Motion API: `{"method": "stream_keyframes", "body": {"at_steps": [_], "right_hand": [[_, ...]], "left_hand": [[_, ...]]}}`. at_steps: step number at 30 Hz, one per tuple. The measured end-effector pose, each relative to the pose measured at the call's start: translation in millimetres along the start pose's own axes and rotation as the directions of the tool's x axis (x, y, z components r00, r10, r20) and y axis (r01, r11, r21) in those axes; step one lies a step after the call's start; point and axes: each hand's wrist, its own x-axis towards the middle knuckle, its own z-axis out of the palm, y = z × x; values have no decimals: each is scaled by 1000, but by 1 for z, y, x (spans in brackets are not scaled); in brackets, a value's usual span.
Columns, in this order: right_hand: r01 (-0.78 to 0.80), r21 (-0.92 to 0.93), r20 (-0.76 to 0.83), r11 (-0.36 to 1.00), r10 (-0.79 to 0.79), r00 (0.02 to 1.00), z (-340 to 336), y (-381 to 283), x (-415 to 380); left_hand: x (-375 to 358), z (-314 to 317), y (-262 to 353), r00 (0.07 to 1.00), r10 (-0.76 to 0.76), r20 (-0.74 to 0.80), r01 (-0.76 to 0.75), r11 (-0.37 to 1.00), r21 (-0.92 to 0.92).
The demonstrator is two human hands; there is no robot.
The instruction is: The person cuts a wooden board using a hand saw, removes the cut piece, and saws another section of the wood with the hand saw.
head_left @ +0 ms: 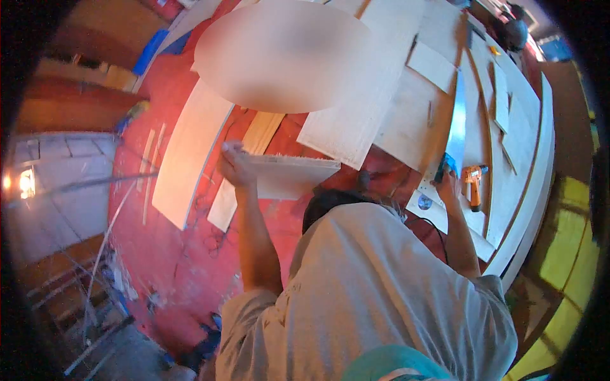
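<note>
My left hand (236, 165) grips the left end of a short pale board (289, 178), held up over the red floor with its rough edge upward. On the right, my right hand (448, 185) is closed round the blue handle of a hand saw (457, 127), whose blade points away from me. An orange drill (473, 185) lies just right of that hand, on the pale boards.
A long white board (192, 155) and a narrower wooden strip (262, 133) lie on the red floor (165, 254). Large pale panels (406, 120) spread across the right. Yellow blocks (565, 247) stand at the far right. A blurred oval hides the top middle.
</note>
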Motion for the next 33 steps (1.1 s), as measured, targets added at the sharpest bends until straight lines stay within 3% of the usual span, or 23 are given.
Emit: {"method": "stream_keyframes", "body": {"at_steps": [1,2,3,4,5,6,7,8,9,10,11,13,17,19,22,23,24,26,27,28,30,31,33], "right_hand": [[36,-23,8,999,-36,999,-3,4,1],[72,-45,15,996,-71,997,-6,8,4],[-47,46,301,998,31,953,-11,-7,28],[-195,57,559,979,130,819,-22,-24,53],[-189,202,594,961,33,804,-19,-42,69],[447,271,47,853,-475,879,-37,-84,67],[584,429,-126,689,-595,794,-40,-136,83],[252,753,7,607,-391,920,-79,-206,81],[126,846,139,519,-441,887,-144,-257,76],[359,795,-35,489,-553,832,-126,-308,81],[350,776,73,525,-626,777,-156,-341,75],[450,751,42,483,-715,698,-176,-385,68],[536,704,-15,467,-744,668,-174,-402,58],[456,698,144,552,-732,666,-184,-385,55],[544,652,31,529,-735,677,-153,-372,50],[485,706,36,516,-711,703,-163,-366,46],[538,702,0,466,-756,655,-164,-366,47],[658,578,-117,482,-749,652,-159,-344,34],[672,532,-158,515,-719,676,-159,-329,31],[749,501,-305,434,-722,621,-165,-314,26],[589,543,-111,599,-644,757,-189,-296,12],[612,543,-119,575,-669,733,-193,-291,13],[613,700,-305,367,-623,721,-200,-284,12]], "left_hand": [[3,-4,-16,930,368,25,-340,831,439],[4,-3,-28,908,418,28,-384,806,451],[0,-6,-37,928,373,13,-350,858,375],[-2,-9,-59,960,282,-4,-275,938,211],[-1,-9,-76,980,199,14,-199,979,43],[6,-10,-98,990,127,52,-120,985,-125],[0,10,-48,946,303,115,-317,939,132],[-8,30,7,867,467,173,-497,789,360],[-15,41,17,981,181,65,-184,981,60],[-13,48,21,975,199,102,-205,978,47],[-14,49,26,979,138,153,-149,987,61],[-31,53,59,967,6,256,-42,990,135],[-34,45,64,969,-21,246,-30,979,201],[-30,46,45,939,281,197,-305,947,103],[-19,35,37,974,139,178,-169,971,168],[-13,31,29,975,149,166,-176,972,156],[-11,36,28,967,195,165,-216,969,121],[-1,29,29,961,237,145,-247,967,58],[2,22,54,992,56,116,-66,994,89],[8,14,65,996,48,72,-55,993,106],[8,-3,94,999,44,-11,-42,992,120],[4,-5,116,1000,-1,15,0,993,116],[0,-9,133,999,-40,-4,40,997,70]]}}
